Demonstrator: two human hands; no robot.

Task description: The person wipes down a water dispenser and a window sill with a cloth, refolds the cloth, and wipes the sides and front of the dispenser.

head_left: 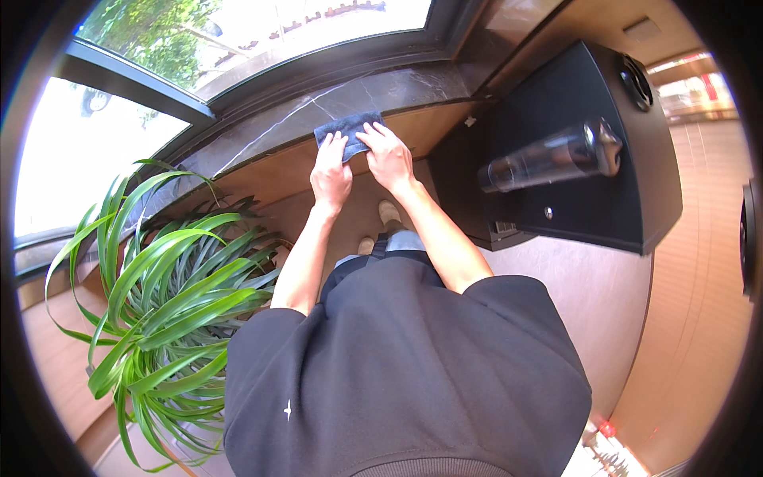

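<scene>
A folded dark blue cloth [349, 126] lies at the edge of the dark marble windowsill [286, 122], partly over its front edge. My left hand [331, 173] holds the cloth's left part, with the fingers on top. On its right part, my right hand [386, 154] grips the cloth with bent fingers spread over it. The two hands are side by side and apart. The thumbs are near the cloth's lower edge, and the underside of the cloth is hidden.
A large green long-leaved plant [173, 298] stands at the left, close to my left arm. At the right is a black cabinet [536, 149] with a clear cylindrical container [542, 161] on it. The dark window frame [322, 56] runs behind the sill.
</scene>
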